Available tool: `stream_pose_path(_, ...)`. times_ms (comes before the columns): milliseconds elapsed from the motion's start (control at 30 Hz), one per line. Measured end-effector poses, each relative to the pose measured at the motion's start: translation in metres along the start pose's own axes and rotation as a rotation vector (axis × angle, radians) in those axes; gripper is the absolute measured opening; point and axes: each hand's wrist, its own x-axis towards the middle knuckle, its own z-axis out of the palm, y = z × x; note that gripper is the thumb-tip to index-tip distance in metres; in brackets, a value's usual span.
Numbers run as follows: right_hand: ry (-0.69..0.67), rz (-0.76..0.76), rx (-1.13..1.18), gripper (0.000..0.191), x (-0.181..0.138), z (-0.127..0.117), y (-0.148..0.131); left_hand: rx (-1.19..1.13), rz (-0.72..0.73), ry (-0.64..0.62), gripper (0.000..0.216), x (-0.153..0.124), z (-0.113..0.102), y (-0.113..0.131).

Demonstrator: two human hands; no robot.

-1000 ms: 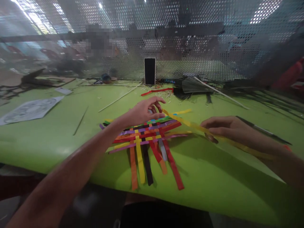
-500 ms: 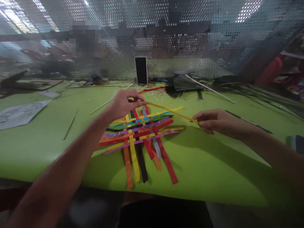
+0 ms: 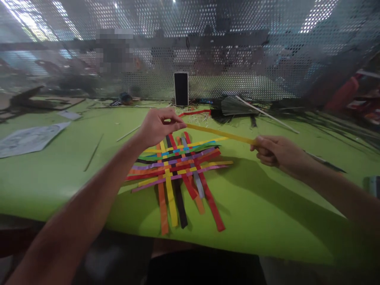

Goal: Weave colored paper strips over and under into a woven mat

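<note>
A yellow strip is stretched between my two hands above the table. My left hand pinches its left end between thumb and fingertips. At the other end, my right hand is closed round the strip with curled fingers. Below lies a woven mat of coloured strips, red, orange, yellow, black, purple, green and blue, crossing over and under each other. Its loose ends fan out on all sides, the longest towards me. My left hand and forearm hide part of its far left edge.
On the green table a phone-like dark panel stands upright at the back. Near it lie a red strip, shavings and a dark fibre bundle. A printed sheet is at left. Perforated metal screen rises behind.
My right hand has moved slightly up and right, its fingers curling more tightly. The yellow strip now looks tauter and shows its broad face. The whole view has shifted a little.
</note>
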Motion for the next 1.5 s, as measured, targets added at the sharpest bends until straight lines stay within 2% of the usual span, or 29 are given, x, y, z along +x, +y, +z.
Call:
stream_pose_path(267,-0.073,-0.058,-0.041,0.05,-0.001,0.002,0.002,-0.029,0.035,0.009,0.035,-0.001,-0.015,0.015)
stream_pose_path(467,-0.061,-0.121,-0.082,0.054,-0.002,0.006,0.001,-0.063,0.154,0.016,0.033,0.002,-0.025,0.014)
stream_pose_path(567,-0.039,-0.186,-0.211,0.055,-0.002,0.004,-0.003,-0.104,0.199,0.035,0.029,0.003,-0.024,0.011)
stream_pose_path(667,-0.028,-0.269,-0.461,0.053,-0.005,-0.002,-0.012,-0.151,0.178,0.047,0.024,0.002,-0.018,0.015)
stream_pose_path(767,-0.123,-0.322,-0.634,0.052,-0.009,-0.01,-0.023,-0.186,0.133,-0.007,0.02,-0.001,-0.008,0.026)
stream_pose_path(833,-0.204,-0.337,-0.651,0.05,-0.013,-0.011,-0.028,-0.174,0.136,-0.05,0.017,-0.005,0.0,0.035)
stream_pose_path(1000,-0.377,-0.288,-0.42,0.048,-0.021,0.004,-0.025,-0.116,0.233,-0.086,0.02,-0.015,0.023,0.05)
stream_pose_path(1133,-0.397,-0.228,-0.272,0.053,-0.02,0.022,-0.015,-0.112,0.261,-0.087,0.021,-0.024,0.039,0.052)
stream_pose_path(1267,-0.387,-0.146,-0.149,0.059,-0.017,0.03,-0.003,-0.14,0.295,-0.139,0.017,-0.028,0.046,0.049)
stream_pose_path(1367,-0.288,-0.128,-0.244,0.057,-0.018,0.029,0.0,-0.116,0.258,-0.235,0.018,-0.027,0.042,0.045)
stream_pose_path(1500,-0.218,-0.265,-0.532,0.038,-0.019,0.024,-0.003,0.044,0.164,-0.399,0.014,-0.022,0.031,0.041)
